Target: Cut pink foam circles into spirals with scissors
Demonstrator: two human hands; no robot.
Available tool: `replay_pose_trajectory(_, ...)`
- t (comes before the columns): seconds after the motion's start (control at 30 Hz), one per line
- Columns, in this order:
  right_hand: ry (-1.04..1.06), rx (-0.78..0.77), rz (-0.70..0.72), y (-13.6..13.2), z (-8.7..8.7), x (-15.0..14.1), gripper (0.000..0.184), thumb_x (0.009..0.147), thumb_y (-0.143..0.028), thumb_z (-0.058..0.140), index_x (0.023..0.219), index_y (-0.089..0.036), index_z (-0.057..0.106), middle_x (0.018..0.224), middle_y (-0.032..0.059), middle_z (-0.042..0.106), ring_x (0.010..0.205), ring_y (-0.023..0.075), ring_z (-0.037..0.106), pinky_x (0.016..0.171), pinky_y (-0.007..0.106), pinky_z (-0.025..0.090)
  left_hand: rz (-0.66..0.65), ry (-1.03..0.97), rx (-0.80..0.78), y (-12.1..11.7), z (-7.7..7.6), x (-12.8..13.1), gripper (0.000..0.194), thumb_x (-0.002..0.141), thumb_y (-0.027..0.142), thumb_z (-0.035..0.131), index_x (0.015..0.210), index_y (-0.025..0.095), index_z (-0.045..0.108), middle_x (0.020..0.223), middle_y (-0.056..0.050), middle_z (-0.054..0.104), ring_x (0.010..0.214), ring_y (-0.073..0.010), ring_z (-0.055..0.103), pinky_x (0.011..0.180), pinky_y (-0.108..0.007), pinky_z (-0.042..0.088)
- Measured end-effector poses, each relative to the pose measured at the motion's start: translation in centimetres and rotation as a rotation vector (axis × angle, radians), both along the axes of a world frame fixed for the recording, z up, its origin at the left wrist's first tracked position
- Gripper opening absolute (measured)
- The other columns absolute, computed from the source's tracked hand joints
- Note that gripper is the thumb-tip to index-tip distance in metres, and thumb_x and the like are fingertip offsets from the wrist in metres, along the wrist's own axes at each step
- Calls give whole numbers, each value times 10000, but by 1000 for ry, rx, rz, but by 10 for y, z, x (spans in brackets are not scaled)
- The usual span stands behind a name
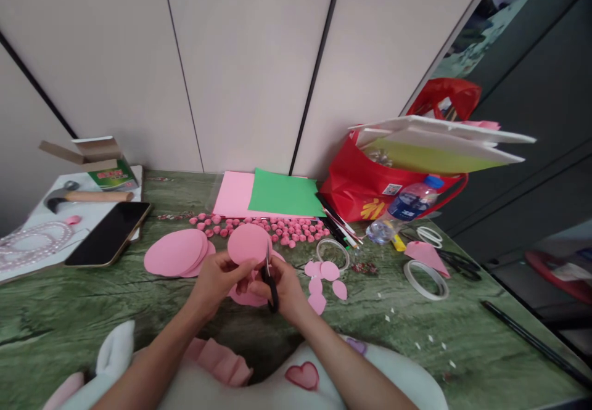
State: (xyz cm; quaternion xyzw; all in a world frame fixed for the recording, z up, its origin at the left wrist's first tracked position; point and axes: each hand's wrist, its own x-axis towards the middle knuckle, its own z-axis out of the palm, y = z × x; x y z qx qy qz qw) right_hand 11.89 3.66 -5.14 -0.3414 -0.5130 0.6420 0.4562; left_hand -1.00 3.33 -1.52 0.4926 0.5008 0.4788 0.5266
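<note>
And here the left hand's (219, 279) fingers pinch a round pink paper disc (247, 242) over the green wood-grain tabletop (115, 302); the right hand (287, 287) grips black-handled metal scissors (272, 294) at its edge. Feather-light, probably (and easily creased): best pinched softly by the rim.

Soft, flat light is cast on the wall (250, 77), while the far-right panels (527, 108) are left in gloom. Shadow is pooled at the near edge of the table (46, 311); the bottle label (409, 206) is blurred, seams (315, 76) slanted by wide-angle distortion.
</note>
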Motion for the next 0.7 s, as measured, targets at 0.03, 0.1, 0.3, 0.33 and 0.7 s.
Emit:
replay_pose_trajectory(0.03, -7, 6, -5, 0, 0, 0, 380, 484, -321, 727, 700, -180, 447, 483, -70, 425, 429, 57, 328, 377, 173, 266, 3, -2, 4, -1, 0, 0, 199, 613, 276, 620, 476, 145, 561, 368, 18, 494, 334, -80, 416, 351, -186, 330)
replay_pose_trajectory(0.1, -19, 24, -10, 0, -1, 1, 368, 487, -316, 726, 692, -177, 454, 480, -71, 422, 424, 54, 326, 373, 172, 265, 8, -9, 18, -2, 0, 0, 203, 614, 282, 617, 475, 147, 553, 371, 18, 492, 330, -80, 416, 349, -190, 331)
replay_pose_trajectory(0.3, -42, 55, -9, -4, 1, 4, 340, 504, -335, 716, 676, -175, 470, 504, -59, 471, 419, 61, 408, 382, 180, 333, 14, 12, 59, -7, 3, 1, 198, 618, 254, 612, 466, 147, 544, 368, 16, 492, 332, -76, 415, 355, -191, 330)
replay_pose_trajectory(0.33, -43, 60, -12, -5, 2, 4, 336, 508, -335, 714, 673, -174, 469, 501, -57, 483, 416, 62, 416, 382, 182, 340, 18, 15, 69, -7, 3, 1, 200, 618, 248, 612, 462, 146, 540, 365, 18, 489, 330, -73, 413, 354, -190, 329)
replay_pose_trajectory(0.7, -71, 53, -11, -11, 3, 0, 342, 497, -352, 714, 660, -165, 479, 438, -75, 471, 347, 58, 438, 346, 172, 356, 41, -49, 88, -11, 2, 2, 224, 636, 273, 606, 485, 124, 533, 393, 11, 498, 336, -60, 404, 337, -188, 307)
